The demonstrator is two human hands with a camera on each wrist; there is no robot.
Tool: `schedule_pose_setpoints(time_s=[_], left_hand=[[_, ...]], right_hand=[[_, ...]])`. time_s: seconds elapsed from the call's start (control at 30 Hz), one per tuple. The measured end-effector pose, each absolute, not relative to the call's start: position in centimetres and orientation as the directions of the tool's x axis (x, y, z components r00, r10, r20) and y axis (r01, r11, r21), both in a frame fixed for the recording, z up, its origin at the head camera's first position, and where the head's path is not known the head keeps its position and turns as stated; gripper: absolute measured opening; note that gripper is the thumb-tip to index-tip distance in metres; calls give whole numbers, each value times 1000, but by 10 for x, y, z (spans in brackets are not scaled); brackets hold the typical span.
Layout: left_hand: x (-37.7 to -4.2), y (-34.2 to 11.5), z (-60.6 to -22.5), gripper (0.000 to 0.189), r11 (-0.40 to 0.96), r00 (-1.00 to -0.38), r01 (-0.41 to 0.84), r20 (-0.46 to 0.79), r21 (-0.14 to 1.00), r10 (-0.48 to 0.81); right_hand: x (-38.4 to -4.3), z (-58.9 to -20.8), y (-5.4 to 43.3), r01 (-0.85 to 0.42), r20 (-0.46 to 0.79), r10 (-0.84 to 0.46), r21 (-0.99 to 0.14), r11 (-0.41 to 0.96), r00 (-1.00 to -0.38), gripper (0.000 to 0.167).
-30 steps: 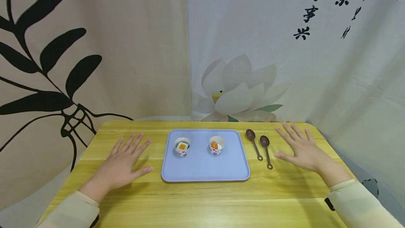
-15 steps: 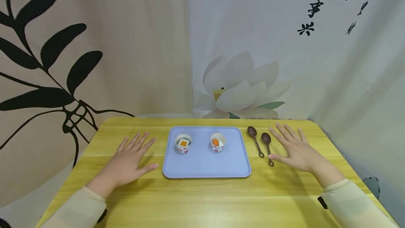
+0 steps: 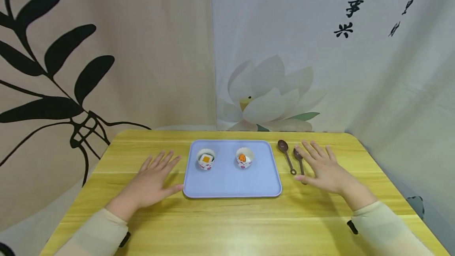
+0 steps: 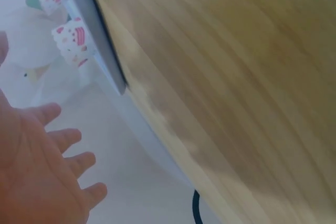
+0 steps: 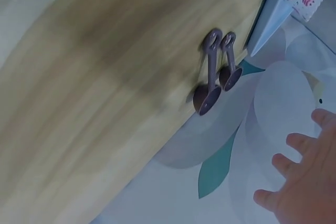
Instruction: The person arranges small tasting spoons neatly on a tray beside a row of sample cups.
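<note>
A light blue tray (image 3: 232, 185) lies on the table with two small patterned paper cups on it. The left cup (image 3: 205, 164) holds a white piece with an orange-yellow square on top; the right cup (image 3: 245, 162) has an orange and white piece inside. My left hand (image 3: 147, 185), fingers spread and holding nothing, hovers just left of the tray, its thumb tip near the tray's edge. Two dark brown spoons lie right of the tray: a left spoon (image 3: 286, 155) and a right spoon (image 5: 211, 72). My right hand (image 3: 323, 173) hovers with spread fingers, partly covering the right spoon in the head view.
The wooden table (image 3: 234, 228) extends in front of the tray and to both sides. Behind it hangs a cloth backdrop (image 3: 160, 70) with printed leaves, a lotus and writing.
Both hands have moved inward, the left one rightward toward the tray, the right one leftward over the right spoon. The head view has shifted slightly. Tray, cups and spoons stay in place.
</note>
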State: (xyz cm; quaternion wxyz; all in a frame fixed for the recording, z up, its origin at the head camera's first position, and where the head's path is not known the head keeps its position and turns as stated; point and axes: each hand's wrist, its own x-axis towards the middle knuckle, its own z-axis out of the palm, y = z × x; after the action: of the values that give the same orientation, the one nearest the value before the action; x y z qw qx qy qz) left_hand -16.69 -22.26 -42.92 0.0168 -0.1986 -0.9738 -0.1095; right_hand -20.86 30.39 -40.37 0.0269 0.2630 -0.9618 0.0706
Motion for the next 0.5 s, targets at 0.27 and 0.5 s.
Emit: schedule_pose_setpoints(time_s=[0.27,0.5], left_hand=[[-167,-213,-433,88,890,-914,405,73,211,399],[-166,-207,-437,88,884,-915,403,76,238,396]], right_hand=[[-209,-413,293,-520,85,-513,-136,843,-854,90],[-210,-419,287,-520,85,-513,-148,841,-854,90]])
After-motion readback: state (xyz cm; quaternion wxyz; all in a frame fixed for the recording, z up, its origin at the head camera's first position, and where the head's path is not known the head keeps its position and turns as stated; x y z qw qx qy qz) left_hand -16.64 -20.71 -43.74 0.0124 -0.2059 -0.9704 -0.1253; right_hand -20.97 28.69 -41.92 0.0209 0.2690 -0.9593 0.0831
